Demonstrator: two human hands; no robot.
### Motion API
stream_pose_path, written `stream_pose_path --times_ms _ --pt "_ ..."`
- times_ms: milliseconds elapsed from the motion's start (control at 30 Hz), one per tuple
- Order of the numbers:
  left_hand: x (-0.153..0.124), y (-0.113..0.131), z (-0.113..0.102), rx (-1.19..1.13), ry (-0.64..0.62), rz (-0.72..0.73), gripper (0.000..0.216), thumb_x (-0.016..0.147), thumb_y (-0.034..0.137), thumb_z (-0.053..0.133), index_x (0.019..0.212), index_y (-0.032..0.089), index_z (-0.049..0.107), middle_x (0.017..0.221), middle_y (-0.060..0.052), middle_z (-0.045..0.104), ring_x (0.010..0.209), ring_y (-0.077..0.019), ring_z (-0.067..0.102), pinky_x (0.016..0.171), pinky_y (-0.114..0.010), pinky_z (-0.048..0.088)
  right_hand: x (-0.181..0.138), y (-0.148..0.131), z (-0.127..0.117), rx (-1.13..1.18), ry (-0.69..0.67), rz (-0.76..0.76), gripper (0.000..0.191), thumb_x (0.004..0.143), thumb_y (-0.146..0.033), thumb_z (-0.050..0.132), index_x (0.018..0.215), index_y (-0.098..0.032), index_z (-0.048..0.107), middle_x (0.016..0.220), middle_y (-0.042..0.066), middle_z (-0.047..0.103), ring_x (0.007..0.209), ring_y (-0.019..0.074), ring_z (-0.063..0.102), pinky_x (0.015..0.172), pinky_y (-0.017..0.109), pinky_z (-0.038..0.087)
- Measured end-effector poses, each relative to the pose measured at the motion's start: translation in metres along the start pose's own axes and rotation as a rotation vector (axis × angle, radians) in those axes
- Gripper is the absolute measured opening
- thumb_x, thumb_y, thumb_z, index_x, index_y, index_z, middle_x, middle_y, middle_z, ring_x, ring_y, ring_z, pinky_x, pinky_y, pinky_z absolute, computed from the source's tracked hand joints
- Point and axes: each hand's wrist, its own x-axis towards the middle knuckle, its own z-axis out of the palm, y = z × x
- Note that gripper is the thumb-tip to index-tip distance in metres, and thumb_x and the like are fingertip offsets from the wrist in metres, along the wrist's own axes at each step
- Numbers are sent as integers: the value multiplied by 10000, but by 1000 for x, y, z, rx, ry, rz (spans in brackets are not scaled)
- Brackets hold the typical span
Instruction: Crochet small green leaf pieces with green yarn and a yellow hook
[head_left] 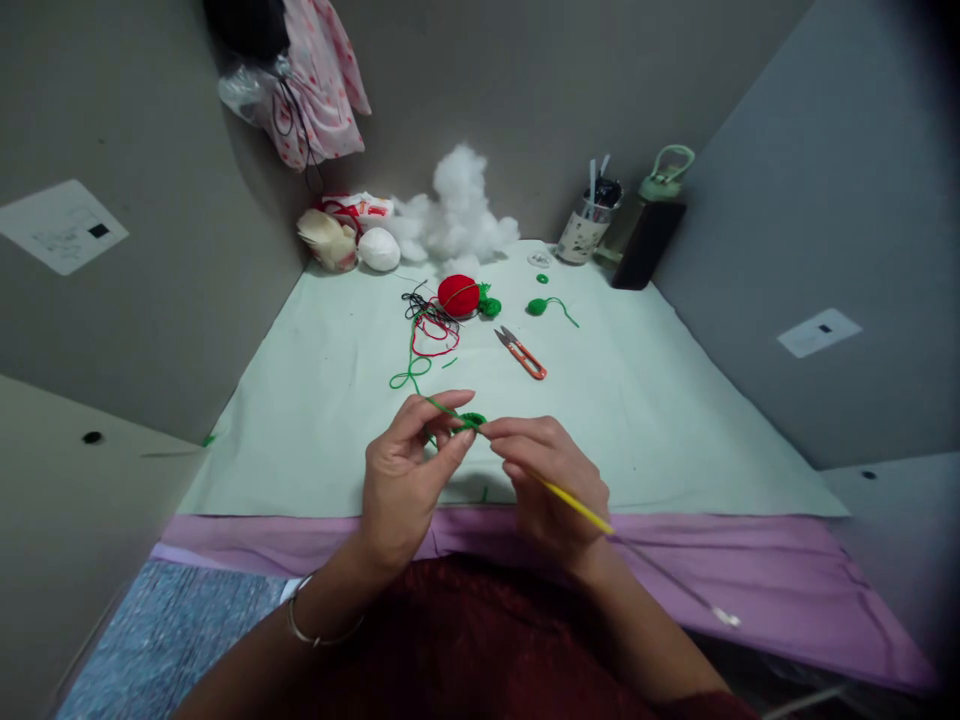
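My left hand (409,470) pinches a small green crochet piece (471,421) between thumb and fingers, with green yarn (411,375) trailing from it across the pale green mat (660,400). My right hand (551,480) grips a yellow crochet hook (581,508); its tip meets the green piece and its handle sticks out to the lower right. Both hands hover near the mat's front edge, close together.
Farther back lie a red crocheted ball (458,295), small green pieces (537,306), tangled red and black thread (431,325), and orange snips (523,354). White stuffing (457,215), a cup of tools (589,225), and a dark bottle (646,240) stand at the wall. A purple cloth (750,570) edges the front.
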Motion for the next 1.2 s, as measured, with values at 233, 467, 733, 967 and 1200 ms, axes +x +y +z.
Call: stream_pose_path --times_ms 233,467,733,967,1200 --pt "0 -2 -1 -121 0 -124 380 814 234 868 1185 284 806 823 13 673 709 -107 554 723 -221 505 -5 -3 2 -38 15 10 315 973 -81 619 1218 -257 710 1118 102 801 967 212 754 754 363 629" --pt "5 -2 -3 -124 -11 -145 357 796 231 884 1141 290 817 833 8 690 691 -96 542 591 -189 451 1 4 4 211 73 189 240 1027 -117 542 1114 -249 724 975 60 792 940 208 743 789 389 618" --pt "5 -6 1 -266 -74 -226 431 790 245 885 1205 250 770 842 12 670 741 -101 589 656 -176 490 -13 4 10 -267 0 -65 466 935 -69 686 1336 -307 691 1141 86 787 1015 223 756 783 355 646" --pt "11 8 -5 -555 -241 -572 530 776 224 891 1286 179 754 715 74 539 484 -6 298 637 -182 495 -7 3 3 -39 33 73 408 969 -96 654 1295 -330 726 1080 56 776 950 208 746 764 365 635" --pt "12 6 -8 -376 -210 -422 413 790 234 876 1197 240 807 872 11 614 650 -57 535 599 -174 450 6 5 -1 540 183 524 148 1014 -261 625 989 -240 769 863 27 737 691 153 665 638 327 577"
